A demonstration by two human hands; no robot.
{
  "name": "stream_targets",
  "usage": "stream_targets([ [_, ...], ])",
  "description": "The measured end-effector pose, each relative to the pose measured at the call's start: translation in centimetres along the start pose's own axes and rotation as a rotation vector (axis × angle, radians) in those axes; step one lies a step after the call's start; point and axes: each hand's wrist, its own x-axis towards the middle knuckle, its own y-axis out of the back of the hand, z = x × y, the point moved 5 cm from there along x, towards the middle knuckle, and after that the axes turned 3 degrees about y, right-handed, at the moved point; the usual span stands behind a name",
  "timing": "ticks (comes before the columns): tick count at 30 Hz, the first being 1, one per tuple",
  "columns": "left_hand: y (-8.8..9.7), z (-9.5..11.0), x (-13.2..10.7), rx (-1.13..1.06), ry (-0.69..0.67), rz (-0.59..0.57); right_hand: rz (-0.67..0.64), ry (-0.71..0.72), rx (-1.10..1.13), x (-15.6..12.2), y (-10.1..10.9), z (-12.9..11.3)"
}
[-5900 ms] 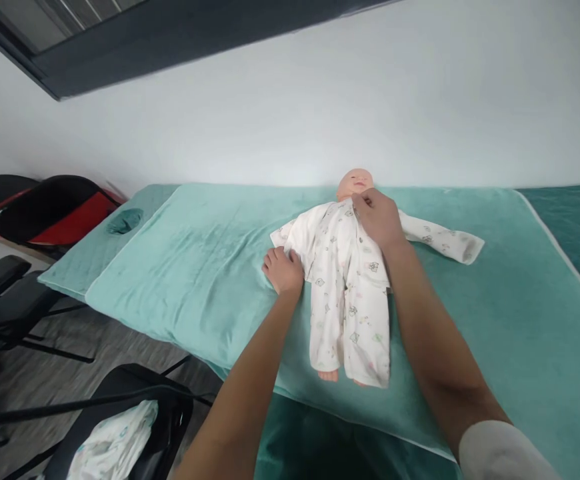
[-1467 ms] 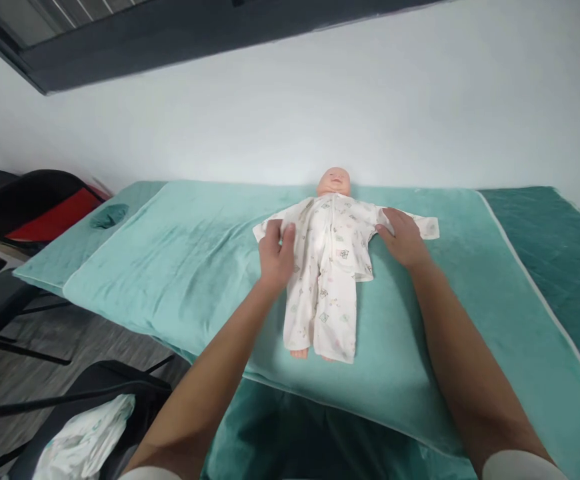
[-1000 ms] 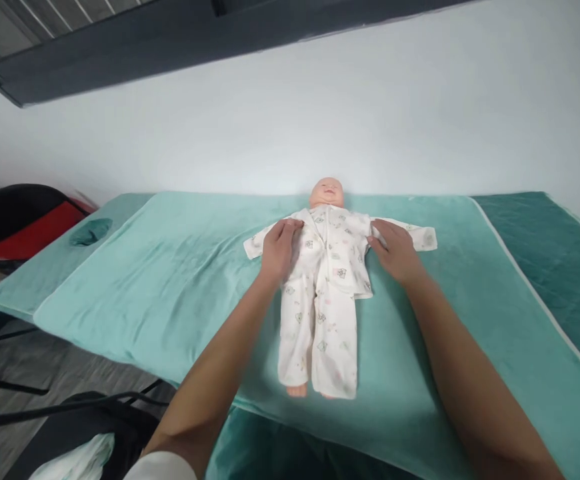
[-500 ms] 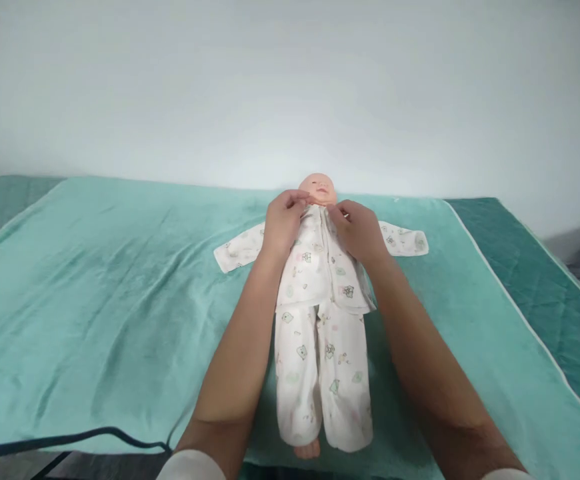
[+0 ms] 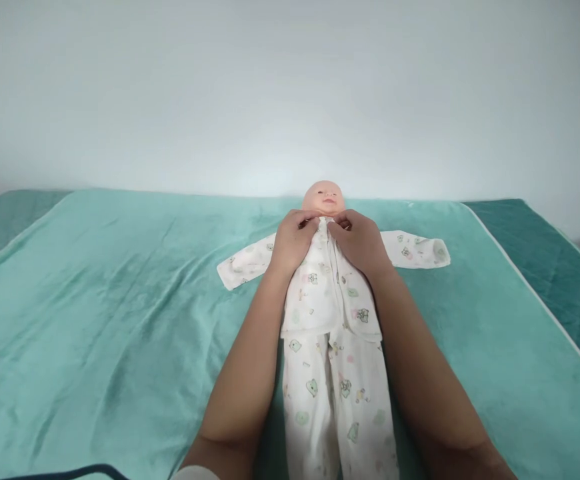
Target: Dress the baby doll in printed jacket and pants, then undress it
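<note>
A baby doll [image 5: 325,197] lies on its back on a light teal blanket [image 5: 110,313], head toward the wall. It wears a white printed top [image 5: 330,293] and matching trousers [image 5: 337,407], sleeves spread out to both sides. My left hand [image 5: 294,239] and my right hand [image 5: 357,239] meet at the doll's neck, each with fingers closed on one side of the top's collar. The fingertips are partly hidden in the cloth.
The blanket covers a darker teal padded bed [image 5: 555,267] that shows at the right. A pale wall [image 5: 290,93] runs right behind the doll's head. A dark cable [image 5: 70,472] crosses the bottom left corner.
My hands went from the doll's sleeves and sides up to its collar and closed there. The view has moved closer and rightward, so the chairs at the left have dropped out of sight.
</note>
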Motion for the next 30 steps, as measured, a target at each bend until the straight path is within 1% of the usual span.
stream_targets([
  [4,-0.10,0.23,-0.16,-0.027,-0.003,-0.022,0.033,0.000,0.206,0.28,-0.19,0.52],
  [8,-0.17,0.16,-0.24,-0.078,0.011,-0.028,0.028,0.056,0.276,0.44,-0.24,0.71],
  [10,-0.20,0.07,-0.23,-0.094,0.024,-0.025,0.037,0.083,0.268,0.51,-0.17,0.69],
  [15,-0.24,0.07,-0.26,-0.130,0.054,-0.025,0.081,0.072,0.214,0.62,-0.07,0.70],
  [19,-0.24,0.20,-0.34,-0.135,0.051,-0.022,0.105,0.137,0.168,0.71,-0.16,0.37],
  [21,-0.25,0.09,-0.33,-0.141,0.049,-0.017,0.101,0.156,0.155,0.77,-0.27,0.33],
  [26,-0.39,-0.23,-0.17,-0.154,0.019,-0.031,0.054,0.140,0.121,0.87,-0.59,0.57],
  [30,-0.43,-0.25,-0.14,-0.144,0.011,-0.037,0.023,0.151,0.051,0.83,-0.68,0.46],
])
